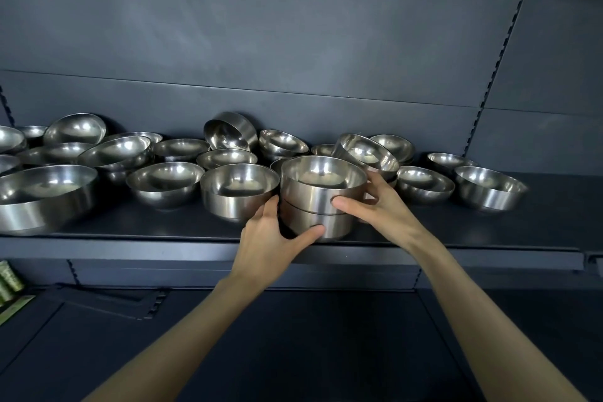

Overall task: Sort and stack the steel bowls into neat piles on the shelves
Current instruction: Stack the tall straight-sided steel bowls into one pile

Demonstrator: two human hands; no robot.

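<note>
1. Stack (318,202) of two straight-walled steel bowls, one nested in the other, sits mid-frame at the front edge of the shelf (489,232). My guess is it's parked there to keep the pile clear of the jumble behind.
2. My left hand (270,235) wraps the lower bowl. The thumb runs across the front and the fingers are tucked into the gap beside the neighbour bowl (238,192).
3. My right hand (378,206) grips the upper bowl, thumb pressed on the front wall and fingers curled round the back. One hand per bowl probably lets me square the rims up.
4. A tilted bowl (362,153) leans just behind the right fingers, and I can't tell if they touch it. It looks the same shape, so it's likely next.
5. Loose bowls (164,184), rounded and straight-walled mixed together, sprawl left and right, with a big bowl (42,196) at far left. Most of the sorting isn't done yet.
</note>
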